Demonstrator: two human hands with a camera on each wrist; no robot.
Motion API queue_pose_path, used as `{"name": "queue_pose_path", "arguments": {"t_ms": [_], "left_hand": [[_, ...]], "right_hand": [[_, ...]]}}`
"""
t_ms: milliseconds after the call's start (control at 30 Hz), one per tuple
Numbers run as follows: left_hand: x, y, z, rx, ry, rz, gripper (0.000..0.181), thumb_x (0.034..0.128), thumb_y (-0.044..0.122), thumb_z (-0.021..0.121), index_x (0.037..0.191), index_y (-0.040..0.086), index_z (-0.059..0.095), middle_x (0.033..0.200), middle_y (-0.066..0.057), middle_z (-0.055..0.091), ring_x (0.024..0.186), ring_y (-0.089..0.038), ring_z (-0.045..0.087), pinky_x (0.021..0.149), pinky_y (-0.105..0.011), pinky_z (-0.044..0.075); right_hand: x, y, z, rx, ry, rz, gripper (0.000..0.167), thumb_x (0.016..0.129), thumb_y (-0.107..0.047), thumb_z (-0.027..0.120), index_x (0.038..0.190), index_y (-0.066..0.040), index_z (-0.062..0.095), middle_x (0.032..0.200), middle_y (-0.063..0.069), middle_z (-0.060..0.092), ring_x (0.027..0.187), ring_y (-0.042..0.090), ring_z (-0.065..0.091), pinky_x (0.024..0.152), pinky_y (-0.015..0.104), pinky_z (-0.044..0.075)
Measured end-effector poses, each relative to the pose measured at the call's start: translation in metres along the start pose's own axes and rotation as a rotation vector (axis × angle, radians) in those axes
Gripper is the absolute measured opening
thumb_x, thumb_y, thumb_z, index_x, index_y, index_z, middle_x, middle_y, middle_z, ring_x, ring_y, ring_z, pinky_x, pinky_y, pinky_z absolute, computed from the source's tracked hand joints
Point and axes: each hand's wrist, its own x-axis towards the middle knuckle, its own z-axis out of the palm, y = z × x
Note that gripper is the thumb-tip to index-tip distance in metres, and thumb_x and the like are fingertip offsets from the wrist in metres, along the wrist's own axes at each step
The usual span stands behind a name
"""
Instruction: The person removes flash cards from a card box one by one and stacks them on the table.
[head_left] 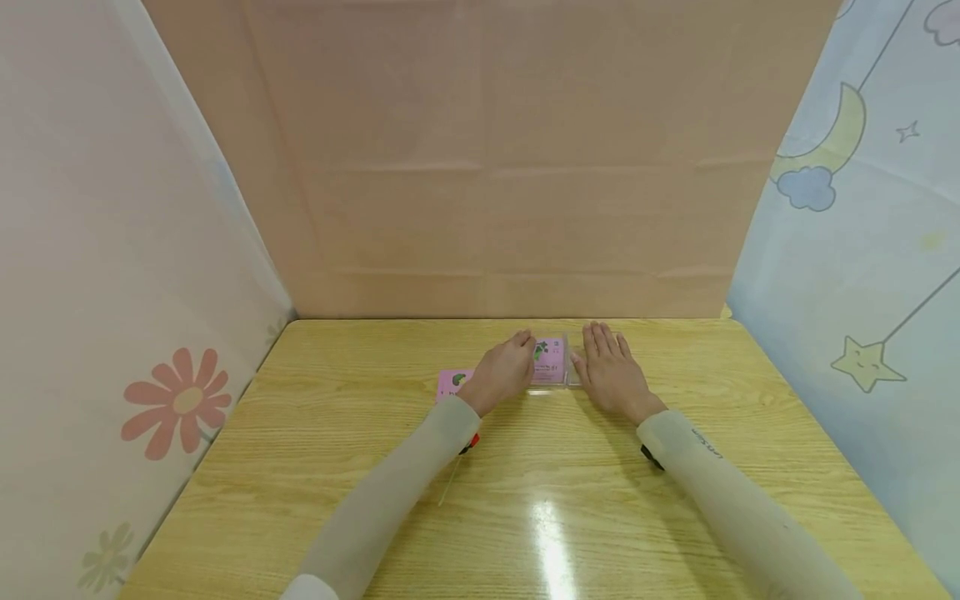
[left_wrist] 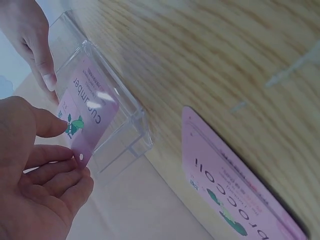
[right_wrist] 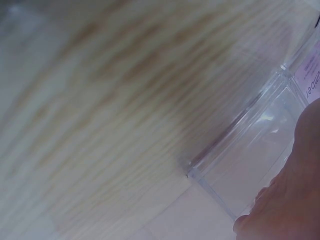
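Observation:
My left hand (head_left: 501, 372) pinches a pink card (left_wrist: 90, 110) printed "cucumber" by its end with a small hole, thumb on one side and curled fingers at the other. The card lies tilted in one half of a clear plastic box (right_wrist: 260, 150), which has a divider across its middle. My right hand (head_left: 611, 379) rests flat over the box's other half, fingers straight. A pink card (left_wrist: 220, 175) printed "broccoli" lies on the table beside my left hand; whether more cards lie under it, I cannot tell.
The wooden table (head_left: 337, 467) ends at a tan back panel (head_left: 480, 208) just behind the box. Patterned curtains (head_left: 97, 250) hang on both sides. A thin pale strand and a bit of red and black show beneath my left sleeve (head_left: 397, 483).

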Motion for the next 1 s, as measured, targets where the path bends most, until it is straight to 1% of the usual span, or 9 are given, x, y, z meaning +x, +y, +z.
{"name": "queue_pose_path", "arguments": {"t_ms": [100,167,333,467,567,633,800,933,1000], "left_hand": [[0.001,0.000,0.002,0.011,0.015,-0.004,0.041,0.1096,0.017,0.052,0.146,-0.002,0.057,0.157,-0.018,0.054,0.141,-0.029,0.060,0.100,-0.029,0.061],[0.001,0.000,0.002,0.020,0.027,-0.004,0.041,0.1091,0.017,0.053,0.145,-0.002,0.058,0.156,-0.018,0.056,0.141,-0.029,0.060,0.099,-0.030,0.061],[0.002,-0.001,0.003,0.017,0.037,-0.006,0.043,0.1088,0.017,0.053,0.147,-0.004,0.056,0.154,-0.019,0.057,0.133,-0.028,0.066,0.093,-0.027,0.063],[0.002,-0.001,0.005,0.023,0.044,-0.015,0.045,0.1086,0.017,0.053,0.148,-0.005,0.054,0.153,-0.019,0.058,0.132,-0.028,0.067,0.093,-0.027,0.064],[0.003,-0.001,0.005,0.059,0.044,-0.013,0.045,0.1085,0.017,0.053,0.148,-0.004,0.054,0.153,-0.019,0.058,0.136,-0.029,0.064,0.099,-0.029,0.062],[0.003,0.000,0.006,0.070,0.034,-0.011,0.046,0.1084,0.018,0.054,0.149,-0.003,0.053,0.155,-0.019,0.056,0.141,-0.029,0.060,0.105,-0.032,0.058],[0.006,0.003,0.006,0.078,-0.009,-0.005,0.051,0.1086,0.020,0.055,0.155,0.002,0.048,0.162,-0.016,0.049,0.152,-0.029,0.048,0.123,-0.036,0.044],[0.010,0.006,0.005,0.113,-0.027,0.013,0.052,0.1090,0.022,0.055,0.157,0.004,0.046,0.165,-0.014,0.046,0.155,-0.028,0.044,0.128,-0.036,0.036],[0.011,0.007,0.006,0.130,-0.019,0.026,0.051,0.1089,0.022,0.055,0.156,0.003,0.048,0.163,-0.014,0.049,0.154,-0.028,0.046,0.127,-0.036,0.037]], "right_hand": [[0.001,0.000,0.000,0.005,0.002,0.003,0.071,0.116,-0.041,0.022,0.166,0.006,0.004,0.175,0.027,0.007,0.164,0.045,0.004,0.134,0.065,0.004],[0.002,0.000,0.001,0.009,0.003,0.001,0.072,0.116,-0.042,0.022,0.166,0.006,0.004,0.175,0.028,0.008,0.164,0.046,0.004,0.133,0.065,0.004],[0.004,0.002,0.002,-0.004,-0.010,0.004,0.072,0.115,-0.044,0.019,0.166,0.005,0.002,0.176,0.027,0.006,0.165,0.044,0.002,0.134,0.064,0.003],[0.004,0.003,0.002,-0.011,-0.013,0.003,0.072,0.115,-0.043,0.020,0.166,0.005,0.002,0.176,0.026,0.006,0.165,0.044,0.002,0.134,0.064,0.003],[0.004,0.003,0.002,-0.012,-0.013,0.003,0.072,0.115,-0.043,0.020,0.166,0.005,0.003,0.176,0.026,0.006,0.165,0.044,0.002,0.134,0.064,0.003],[0.005,0.003,0.002,-0.010,-0.013,0.005,0.072,0.115,-0.043,0.020,0.166,0.005,0.003,0.176,0.026,0.007,0.165,0.044,0.002,0.134,0.063,0.003],[0.006,0.002,0.003,-0.009,-0.003,0.003,0.072,0.115,-0.043,0.020,0.166,0.005,0.004,0.175,0.027,0.008,0.165,0.045,0.003,0.134,0.064,0.005],[0.005,0.002,0.004,-0.003,-0.002,0.004,0.071,0.116,-0.043,0.020,0.166,0.006,0.006,0.175,0.027,0.007,0.164,0.045,0.003,0.133,0.065,0.005],[0.005,0.002,0.004,0.000,-0.004,0.009,0.071,0.116,-0.043,0.020,0.166,0.005,0.005,0.176,0.027,0.007,0.165,0.044,0.003,0.134,0.064,0.004]]}}
